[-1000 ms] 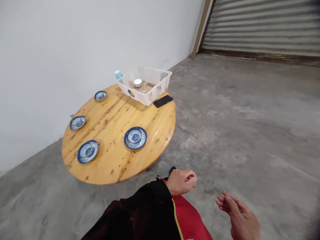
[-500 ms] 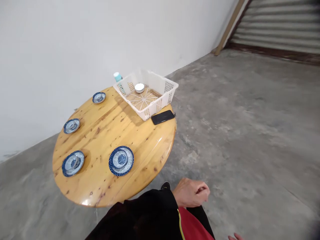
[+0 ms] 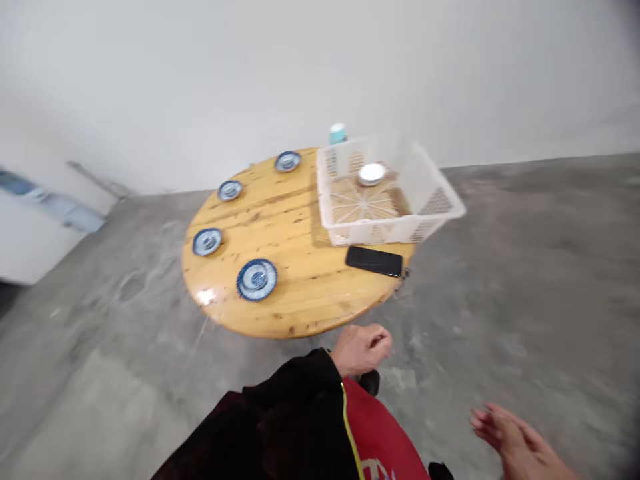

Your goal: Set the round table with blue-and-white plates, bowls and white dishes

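Observation:
My left hand (image 3: 361, 349), in a black sleeve, hangs in front of the near edge of the round wooden table (image 3: 320, 293). Its fingers are curled into a loose fist, and nothing shows in it. Lower right, over the floor, my right hand (image 3: 520, 440) is slightly blurred, its fingers loosely bent and apart, holding nothing visible. Nearest to the left hand on the tabletop are a black phone (image 3: 374, 261) and a blue-and-white plate (image 3: 243, 288) with a small bowl (image 3: 258, 277) on it. Neither hand touches the table.
Several similar plate settings follow the table's left edge, including one plate (image 3: 207, 242). A white plastic basket (image 3: 390, 232) at the right holds a white bowl (image 3: 371, 174). Behind it stands a blue bottle (image 3: 338, 134) with a white cap. A white wall (image 3: 240, 80) rises behind the table.
My view has swung left, so the table and basket appear farther right. More of my right hand has come into view at the lower right. My left hand stays curled.

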A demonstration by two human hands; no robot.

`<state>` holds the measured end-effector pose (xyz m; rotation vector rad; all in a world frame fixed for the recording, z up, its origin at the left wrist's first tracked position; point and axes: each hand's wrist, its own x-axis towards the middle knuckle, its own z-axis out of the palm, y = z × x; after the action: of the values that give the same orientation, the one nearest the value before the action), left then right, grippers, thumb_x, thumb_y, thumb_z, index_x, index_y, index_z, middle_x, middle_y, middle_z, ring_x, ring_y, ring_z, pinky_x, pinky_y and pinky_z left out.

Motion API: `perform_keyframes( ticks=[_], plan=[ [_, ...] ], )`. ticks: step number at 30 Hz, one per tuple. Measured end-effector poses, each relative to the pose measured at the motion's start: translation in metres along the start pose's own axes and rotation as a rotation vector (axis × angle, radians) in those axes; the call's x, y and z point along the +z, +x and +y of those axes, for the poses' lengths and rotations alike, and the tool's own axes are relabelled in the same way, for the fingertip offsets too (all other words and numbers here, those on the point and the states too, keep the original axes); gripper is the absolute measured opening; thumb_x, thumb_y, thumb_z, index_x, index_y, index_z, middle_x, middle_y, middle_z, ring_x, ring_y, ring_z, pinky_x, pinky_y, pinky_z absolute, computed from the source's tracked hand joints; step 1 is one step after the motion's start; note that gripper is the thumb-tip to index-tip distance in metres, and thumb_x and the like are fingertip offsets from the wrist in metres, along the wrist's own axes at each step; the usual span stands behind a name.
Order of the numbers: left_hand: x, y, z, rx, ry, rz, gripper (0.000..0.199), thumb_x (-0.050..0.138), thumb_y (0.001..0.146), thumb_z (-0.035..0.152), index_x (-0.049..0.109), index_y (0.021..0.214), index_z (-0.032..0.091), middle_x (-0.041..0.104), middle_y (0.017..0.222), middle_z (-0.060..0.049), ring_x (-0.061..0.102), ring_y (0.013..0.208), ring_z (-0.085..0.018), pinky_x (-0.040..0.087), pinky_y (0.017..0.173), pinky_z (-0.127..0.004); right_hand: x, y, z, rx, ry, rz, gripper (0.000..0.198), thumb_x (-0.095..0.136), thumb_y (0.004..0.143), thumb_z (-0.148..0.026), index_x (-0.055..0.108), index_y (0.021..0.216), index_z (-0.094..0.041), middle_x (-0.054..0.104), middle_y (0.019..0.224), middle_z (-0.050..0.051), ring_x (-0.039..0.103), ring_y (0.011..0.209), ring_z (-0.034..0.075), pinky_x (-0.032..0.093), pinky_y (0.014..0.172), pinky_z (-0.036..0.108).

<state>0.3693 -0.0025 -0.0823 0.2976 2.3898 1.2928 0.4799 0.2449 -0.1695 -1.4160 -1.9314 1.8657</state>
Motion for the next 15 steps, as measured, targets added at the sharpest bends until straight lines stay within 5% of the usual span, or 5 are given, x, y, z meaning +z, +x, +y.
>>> perform_keyframes(
  ticks=[6,15],
  plan=[
    [-0.003,-0.001,0.008,-0.126,0.054,0.111,0.017,0.056,0.096,0.025,0.072,0.091,0.021,0.075,0.080,0.001,0.066,0.070,-0.013,0.049,0.071,-0.022,0.043,0.048,-0.073,-0.077,-0.055,-0.154,0.040,0.076,0.054,-0.048,0.069,0.085,-0.024,0.069,0.079,0.005,0.066,0.068,0.022,0.055,0.058,0.034],
    [-0.052,0.037,-0.024,-0.081,-0.141,0.369,0.021,0.049,0.099,0.027,0.064,0.086,0.020,0.074,0.077,0.000,0.064,0.064,-0.011,0.048,0.066,-0.021,0.113,0.073,-0.163,-0.300,-0.105,-0.192,0.043,0.073,0.056,-0.054,0.071,0.083,-0.022,0.070,0.072,0.007,0.065,0.062,0.022,0.055,0.057,0.036]
  ],
)
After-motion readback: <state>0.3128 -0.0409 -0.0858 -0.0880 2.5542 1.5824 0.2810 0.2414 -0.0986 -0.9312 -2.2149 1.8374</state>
